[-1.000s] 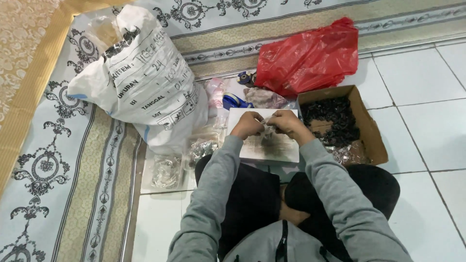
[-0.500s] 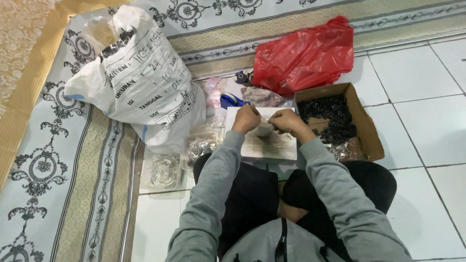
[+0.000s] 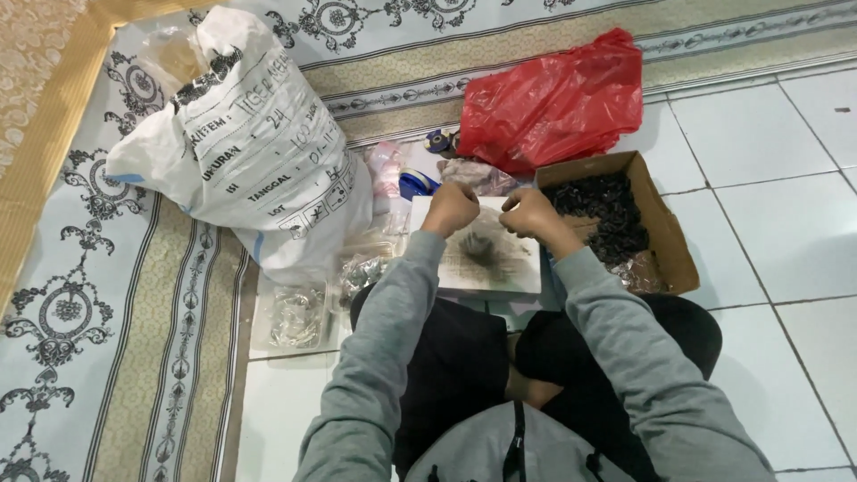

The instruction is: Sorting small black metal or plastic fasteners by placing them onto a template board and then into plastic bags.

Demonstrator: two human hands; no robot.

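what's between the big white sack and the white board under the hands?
In the head view, clear plastic bags of small shiny parts lie on the floor between the white sack and the white board.

1. Left hand point(image 3: 449, 210) raised ahead, fingers curled into a loose fist.
2. Right hand point(image 3: 527, 212) just beside it, likewise curled (fingertips hidden).
3. Both grey-sleeved arms reach forward, elbows bent.
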